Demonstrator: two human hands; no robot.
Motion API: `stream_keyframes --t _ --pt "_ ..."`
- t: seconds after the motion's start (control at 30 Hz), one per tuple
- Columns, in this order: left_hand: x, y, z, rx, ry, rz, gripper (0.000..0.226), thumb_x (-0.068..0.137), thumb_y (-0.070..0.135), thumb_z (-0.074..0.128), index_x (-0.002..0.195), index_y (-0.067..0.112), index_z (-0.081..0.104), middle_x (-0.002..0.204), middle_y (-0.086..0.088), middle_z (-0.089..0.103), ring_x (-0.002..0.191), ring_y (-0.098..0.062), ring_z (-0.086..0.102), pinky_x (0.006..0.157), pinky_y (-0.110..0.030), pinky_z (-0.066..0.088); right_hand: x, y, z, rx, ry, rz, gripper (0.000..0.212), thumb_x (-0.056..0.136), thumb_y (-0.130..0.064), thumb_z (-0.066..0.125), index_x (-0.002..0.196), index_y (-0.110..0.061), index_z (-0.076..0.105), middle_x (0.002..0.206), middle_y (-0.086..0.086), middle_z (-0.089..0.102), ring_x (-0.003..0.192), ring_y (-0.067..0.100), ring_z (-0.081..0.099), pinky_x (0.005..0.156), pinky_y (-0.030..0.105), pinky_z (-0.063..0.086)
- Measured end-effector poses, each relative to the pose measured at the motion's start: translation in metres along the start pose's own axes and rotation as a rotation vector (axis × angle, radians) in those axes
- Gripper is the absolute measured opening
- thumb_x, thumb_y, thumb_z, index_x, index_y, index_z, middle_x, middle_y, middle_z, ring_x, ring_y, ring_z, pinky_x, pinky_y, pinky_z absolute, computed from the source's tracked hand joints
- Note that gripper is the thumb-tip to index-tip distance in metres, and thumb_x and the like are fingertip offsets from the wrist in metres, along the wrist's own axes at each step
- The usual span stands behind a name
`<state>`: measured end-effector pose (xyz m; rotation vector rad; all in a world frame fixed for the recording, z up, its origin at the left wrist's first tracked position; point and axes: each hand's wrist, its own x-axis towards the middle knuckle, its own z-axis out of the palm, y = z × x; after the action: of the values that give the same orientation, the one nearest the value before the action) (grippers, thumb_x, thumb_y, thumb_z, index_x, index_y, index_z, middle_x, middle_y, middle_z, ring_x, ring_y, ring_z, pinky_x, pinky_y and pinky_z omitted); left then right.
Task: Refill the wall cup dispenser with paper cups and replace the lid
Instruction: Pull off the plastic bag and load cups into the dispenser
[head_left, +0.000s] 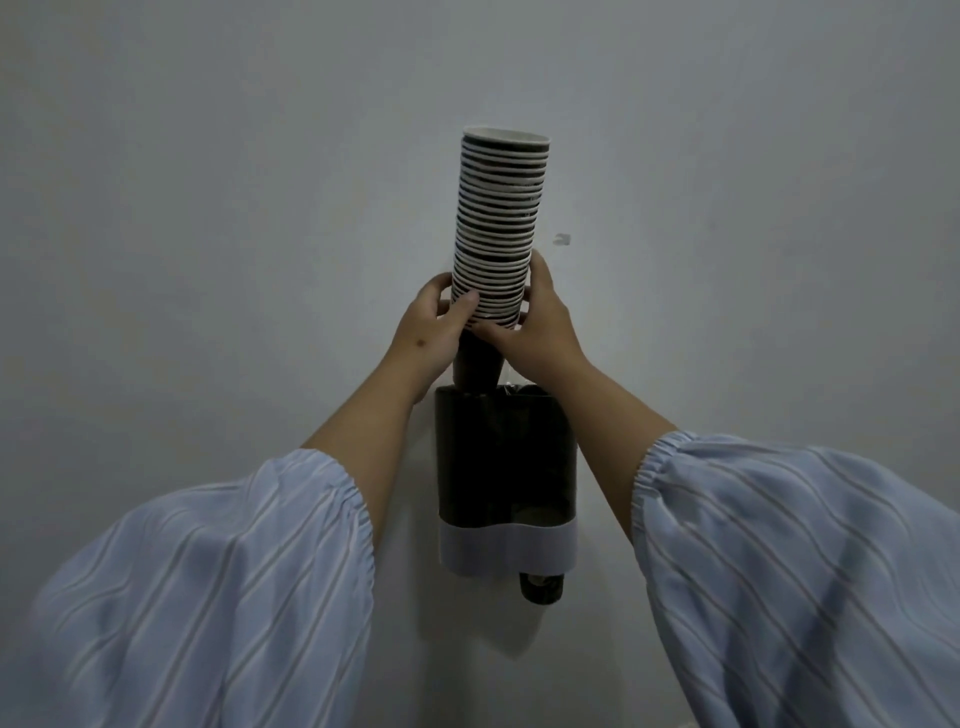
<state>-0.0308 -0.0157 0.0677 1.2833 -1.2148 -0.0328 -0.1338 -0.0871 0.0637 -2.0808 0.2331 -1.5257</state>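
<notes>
A tall stack of dark paper cups with white rims (498, 218) stands upright above the wall dispenser (506, 457). The lowest cup's base touches the left side of the dispenser's open top. My left hand (434, 325) wraps the lower stack from the left. From the right, my right hand (535, 322) grips the same part. The dispenser is a dark translucent body with a white band (509, 548) near its bottom. One dark cup (541, 587) pokes out underneath at the right. No lid is in view.
A plain grey wall (208, 208) fills the view behind the dispenser. A small mark or hook (561, 239) sits on the wall just right of the stack. My striped blue sleeves (208, 597) cover the lower corners.
</notes>
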Motion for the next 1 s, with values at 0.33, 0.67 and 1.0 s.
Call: stream_keyframes --t 0.33,0.67,1.0 --pt "-0.004 -0.050 0.001 0.061 0.017 -0.070 0.039 0.097 0.020 0.046 0.135 0.012 0.043 0.127 -0.010 0.057 0.100 -0.015 0.055 0.085 -0.025 0.043 -0.005 0.040 0.024 -0.185 -0.131 0.167 0.070 0.071 -0.031 0.077 0.130 -0.015 0.042 0.125 0.010 0.055 0.112 0.023 0.055 0.096 0.042 0.049" --pt "-0.007 -0.075 0.006 0.116 0.025 -0.167 0.053 0.093 0.021 0.053 0.142 0.017 0.032 0.139 -0.011 0.045 0.121 -0.024 0.049 0.095 -0.029 0.044 -0.008 0.052 0.027 -0.347 -0.249 0.320 0.072 0.083 -0.037 0.064 0.141 -0.015 0.029 0.139 0.009 0.047 0.127 0.029 0.046 0.106 0.048 0.038" --pt "-0.024 -0.082 0.007 0.245 -0.023 -0.070 0.028 0.093 0.016 0.052 0.118 0.005 0.060 0.119 -0.011 0.062 0.102 -0.012 0.053 0.085 -0.020 0.039 -0.014 0.062 0.028 -0.546 -0.300 0.175 0.026 0.088 -0.030 0.052 0.103 -0.015 0.067 0.108 0.005 0.067 0.105 0.024 0.058 0.107 0.050 0.033"
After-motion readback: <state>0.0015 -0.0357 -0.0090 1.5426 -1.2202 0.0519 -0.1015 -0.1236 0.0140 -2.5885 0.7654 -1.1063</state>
